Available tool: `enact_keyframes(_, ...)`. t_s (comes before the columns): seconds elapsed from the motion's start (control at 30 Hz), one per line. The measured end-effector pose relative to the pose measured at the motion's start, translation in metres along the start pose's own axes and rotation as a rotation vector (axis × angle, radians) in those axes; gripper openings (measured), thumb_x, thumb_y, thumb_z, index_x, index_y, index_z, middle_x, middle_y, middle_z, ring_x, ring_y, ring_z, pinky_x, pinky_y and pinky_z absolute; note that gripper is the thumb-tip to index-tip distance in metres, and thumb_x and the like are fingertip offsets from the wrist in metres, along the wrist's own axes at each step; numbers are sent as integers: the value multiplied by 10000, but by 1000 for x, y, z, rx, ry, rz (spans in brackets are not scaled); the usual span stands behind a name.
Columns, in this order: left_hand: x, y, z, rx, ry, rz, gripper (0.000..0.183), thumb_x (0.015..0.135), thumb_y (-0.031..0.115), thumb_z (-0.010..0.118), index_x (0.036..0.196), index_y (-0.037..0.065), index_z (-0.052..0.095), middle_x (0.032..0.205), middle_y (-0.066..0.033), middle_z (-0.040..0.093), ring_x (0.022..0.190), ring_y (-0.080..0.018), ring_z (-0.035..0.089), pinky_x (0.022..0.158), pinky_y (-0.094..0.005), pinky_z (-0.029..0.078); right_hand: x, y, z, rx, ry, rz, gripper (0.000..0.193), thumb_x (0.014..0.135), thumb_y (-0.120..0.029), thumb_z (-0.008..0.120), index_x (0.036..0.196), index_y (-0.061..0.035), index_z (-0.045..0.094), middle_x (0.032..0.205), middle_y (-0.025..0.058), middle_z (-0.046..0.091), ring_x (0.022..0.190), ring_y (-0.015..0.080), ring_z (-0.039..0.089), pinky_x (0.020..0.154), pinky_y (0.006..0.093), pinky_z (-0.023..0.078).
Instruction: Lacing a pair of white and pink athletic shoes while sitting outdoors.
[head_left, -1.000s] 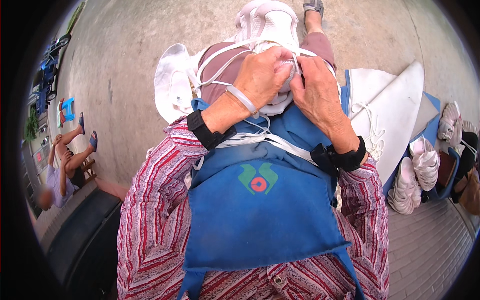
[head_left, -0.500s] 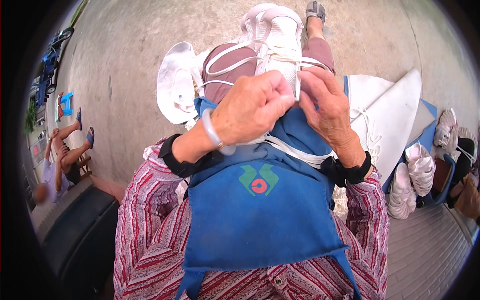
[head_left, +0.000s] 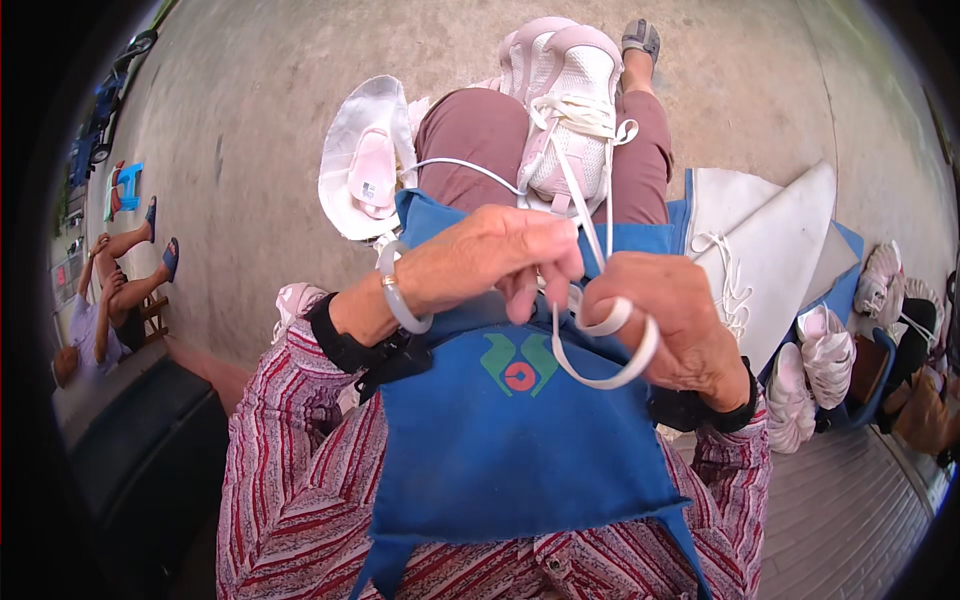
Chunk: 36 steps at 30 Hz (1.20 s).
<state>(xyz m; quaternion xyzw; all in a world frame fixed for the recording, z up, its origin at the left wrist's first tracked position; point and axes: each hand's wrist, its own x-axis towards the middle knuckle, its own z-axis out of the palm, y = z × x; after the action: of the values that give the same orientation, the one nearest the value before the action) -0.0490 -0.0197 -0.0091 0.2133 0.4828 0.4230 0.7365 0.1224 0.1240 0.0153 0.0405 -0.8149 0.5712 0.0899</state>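
Note:
A pale pink and white sneaker (head_left: 577, 130) rests on my lap between my thighs, its toe pointing away from me. White shoelace (head_left: 603, 384) runs from its lacing down to my hands and hangs in a loop over my blue apron (head_left: 530, 450). My right hand (head_left: 672, 318) is closed around the lace near the middle of the apron. Just left of it, my left hand (head_left: 490, 262) has its fingers curled together where a lace end shows; part of this pinch is hidden and slightly blurred.
A white hat-shaped piece with a pink insole-like shape (head_left: 372, 180) lies by my left thigh. At right are white sheet material (head_left: 770, 240) with loose laces (head_left: 733, 280) and several pale shoes (head_left: 828, 355). Someone sits far left (head_left: 100, 325) near a blue stool (head_left: 128, 186).
Both hands have come back toward me from the sneaker's near end and lowered. The lace now trails in a loop under my right hand, and the large loop at the sneaker's left is gone.

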Motion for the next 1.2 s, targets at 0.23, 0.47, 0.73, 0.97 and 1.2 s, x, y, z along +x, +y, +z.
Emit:
enact_keyframes(0.23, 67, -9, -6, -556, 213, 17, 413, 995, 333, 433, 1123, -51, 512, 635, -10, 548, 596, -121, 562, 715, -313, 536, 28, -3, 48, -100, -160, -167, 173, 705, -111, 645, 806, -53, 517, 733, 84, 540, 735, 276, 591, 611, 404, 472)
enact_keyframes(0.47, 36, -24, 2, 119, 246, 132, 385, 998, 373, 423, 882, 35, 566, 546, 30, 428, 492, -54, 402, 479, -226, 359, -4, 14, 3, -18, 11, 91, 320, 716, 17, 592, 1034, -22, 597, 886, 87, 616, 750, 230, 598, 630, 326, 479)
enact_keyframes(0.73, 28, -50, 6, 898, 188, 467, 309, 1004, 249, 367, 879, 27, 542, 669, -162, 554, 571, -358, 546, 589, -429, 442, -1, 72, -8, -40, 635, 627, 284, 878, -162, 625, 1100, 14, 601, 836, 48, 645, 605, 63, 508, 566, 236, 441)
enact_keyframes(0.97, 33, -55, 21, 968, 47, 169, 257, 989, 205, 370, 886, 13, 507, 696, -216, 570, 654, -433, 566, 612, -501, 435, 29, 113, -11, -192, 518, 574, 289, 832, -189, 687, 1068, -29, 635, 776, 80, 625, 610, 117, 547, 574, 261, 453)
enact_keyframes(1.2, 27, -6, -26, 843, 472, 292, 249, 964, 227, 484, 949, -5, 571, 761, -141, 615, 592, -235, 598, 591, -335, 474, 22, 106, -13, -194, 535, 473, 156, 801, -100, 686, 924, -14, 641, 774, 67, 594, 620, 131, 555, 579, 265, 452)
